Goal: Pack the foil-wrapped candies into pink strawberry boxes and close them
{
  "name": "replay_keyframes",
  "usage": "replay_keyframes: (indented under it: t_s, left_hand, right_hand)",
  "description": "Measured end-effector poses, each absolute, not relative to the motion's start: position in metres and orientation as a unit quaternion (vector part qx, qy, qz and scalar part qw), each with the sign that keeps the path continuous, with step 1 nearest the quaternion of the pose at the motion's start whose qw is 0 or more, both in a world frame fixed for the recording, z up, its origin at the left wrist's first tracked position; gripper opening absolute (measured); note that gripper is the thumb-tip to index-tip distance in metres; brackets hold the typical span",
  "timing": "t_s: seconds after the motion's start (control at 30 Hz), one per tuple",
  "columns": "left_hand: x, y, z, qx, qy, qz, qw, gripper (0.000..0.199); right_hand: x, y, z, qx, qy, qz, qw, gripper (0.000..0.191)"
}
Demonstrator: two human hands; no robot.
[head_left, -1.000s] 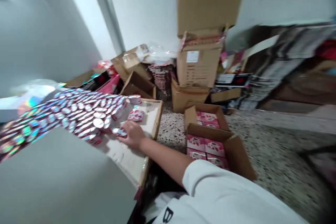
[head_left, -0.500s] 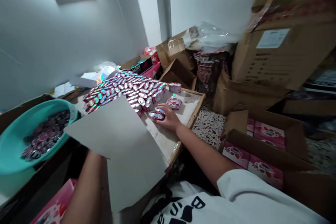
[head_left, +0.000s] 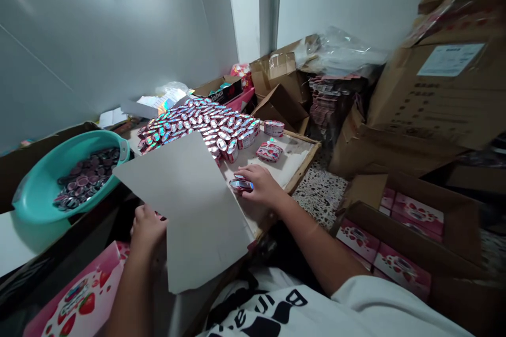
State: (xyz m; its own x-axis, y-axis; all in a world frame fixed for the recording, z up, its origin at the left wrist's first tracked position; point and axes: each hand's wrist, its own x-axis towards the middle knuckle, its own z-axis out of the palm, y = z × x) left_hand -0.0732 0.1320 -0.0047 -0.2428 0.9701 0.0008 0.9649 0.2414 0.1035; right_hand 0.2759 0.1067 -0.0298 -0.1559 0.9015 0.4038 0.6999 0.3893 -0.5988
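My right hand (head_left: 261, 184) is closed around a shiny, oval, foil-like piece (head_left: 241, 185) just over the work board (head_left: 292, 160). Behind it rises a heap of similar silvery red-and-white oval pieces (head_left: 197, 121). Two stand apart from the heap: a red-and-white oval piece (head_left: 274, 128) and a patterned pink-and-white bundle (head_left: 269, 151). My left hand (head_left: 147, 227), fingers curled, is beside a large white sheet of card (head_left: 190, 210). A small pinkish bit shows by its fingers; the card hides what it grips, if anything.
A turquoise basin (head_left: 43, 184) at left holds many small round dark-pink pieces. A pink strawberry-printed box (head_left: 79, 295) lies below it. At right an open carton (head_left: 427, 237) contains pink boxes, with a big carton (head_left: 438, 100) behind. Plastic-covered stacks (head_left: 328, 100) stand at the back.
My right hand has drawn back a little from the heap, still holding the shiny piece. My left hand has come into view beside the card. The camera view has turned left.
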Motion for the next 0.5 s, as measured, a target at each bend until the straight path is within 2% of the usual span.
replay_keyframes:
  t_s: [0.1,0.2,0.37,0.5]
  left_hand:
    - [-0.074,0.137,-0.01,0.633,0.773,0.02,0.042,0.048]
    - [-0.071,0.143,-0.015,0.64,0.766,0.015,0.047,0.044]
    - [-0.075,0.133,-0.007,0.647,0.761,0.006,0.056,0.04]
    - [-0.085,0.121,0.007,0.666,0.741,-0.004,0.08,0.028]
  right_hand:
    - [0.263,0.101,-0.022,-0.557,-0.771,0.117,0.287,0.065]
    - [0.256,0.099,-0.024,-0.57,-0.773,0.108,0.258,0.073]
    - [0.258,0.104,-0.035,-0.578,-0.76,0.117,0.272,0.076]
    - [0.255,0.105,-0.038,-0.585,-0.742,0.117,0.305,0.072]
